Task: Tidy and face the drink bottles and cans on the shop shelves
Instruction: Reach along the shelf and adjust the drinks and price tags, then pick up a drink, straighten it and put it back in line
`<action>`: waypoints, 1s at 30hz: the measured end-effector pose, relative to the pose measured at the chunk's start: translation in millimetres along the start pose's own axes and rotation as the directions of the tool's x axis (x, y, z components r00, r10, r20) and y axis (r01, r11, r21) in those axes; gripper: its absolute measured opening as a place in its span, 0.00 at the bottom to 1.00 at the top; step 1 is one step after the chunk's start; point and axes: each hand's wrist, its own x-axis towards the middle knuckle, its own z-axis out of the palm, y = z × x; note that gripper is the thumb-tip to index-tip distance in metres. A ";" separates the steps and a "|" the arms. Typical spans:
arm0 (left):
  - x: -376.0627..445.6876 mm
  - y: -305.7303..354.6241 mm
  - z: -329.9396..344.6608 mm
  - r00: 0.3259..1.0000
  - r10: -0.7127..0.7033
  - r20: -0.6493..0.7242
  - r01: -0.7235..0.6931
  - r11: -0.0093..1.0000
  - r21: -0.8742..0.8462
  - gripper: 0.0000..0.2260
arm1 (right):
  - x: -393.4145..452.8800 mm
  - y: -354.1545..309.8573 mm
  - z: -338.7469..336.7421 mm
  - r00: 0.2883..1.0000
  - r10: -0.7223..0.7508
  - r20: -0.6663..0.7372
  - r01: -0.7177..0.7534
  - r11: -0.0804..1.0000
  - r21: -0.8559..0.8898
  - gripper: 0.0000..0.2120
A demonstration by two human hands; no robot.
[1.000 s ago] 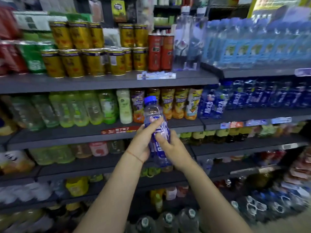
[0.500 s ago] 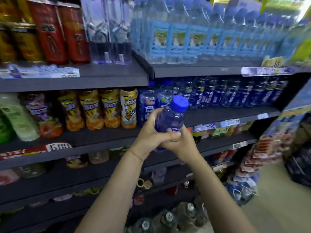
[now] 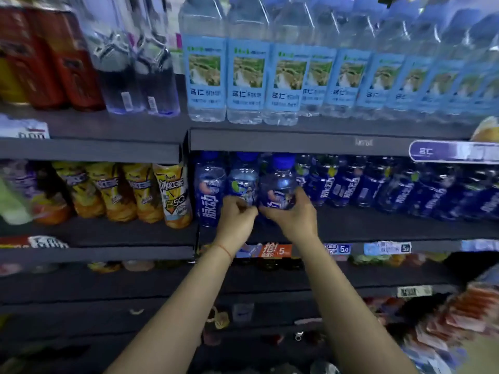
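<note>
Bottle (image 3: 279, 188) stands upright at the front of the middle shelf (image 3: 378, 228), third in a row of blue-labelled bottles (image 3: 405, 190). It has a blue cap, a clear rounded shoulder and a dark blue label with white characters. Right hand (image 3: 293, 215) grips its lower body, fingers curled round the label. Left hand (image 3: 236, 218) sits just beside it, fingers curled, in front of the neighbouring bottle (image 3: 243, 184); whether it holds anything cannot be told. Yellow tea bottles (image 3: 172, 195) stand to the left. Water bottles (image 3: 248, 79) with pale blue labels line the shelf above. Price tags (image 3: 337, 249) run along the shelf edge.
</note>
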 end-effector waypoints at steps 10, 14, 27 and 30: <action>-18.8 4.9 34.9 0.961 -0.012 -0.278 0.009 1.000 -0.013 0.13 | 38.6 34.5 -0.6 0.960 -0.039 0.277 0.018 0.997 0.076 0.33; -24.3 2.0 42.3 0.956 -0.051 -0.289 0.038 0.998 -0.052 0.11 | 34.0 44.6 -7.8 0.937 -0.042 0.346 0.017 0.997 0.075 0.29; -114.4 -15.9 -70.8 0.979 -0.117 -0.170 0.125 0.991 0.038 0.11 | -71.8 -9.2 29.4 0.957 -0.091 0.274 0.011 0.960 0.280 0.11; -144.9 -38.0 -141.2 0.967 -0.121 -0.223 0.140 0.988 0.069 0.11 | -125.1 -39.9 78.3 0.922 -0.105 0.373 0.009 0.968 0.251 0.12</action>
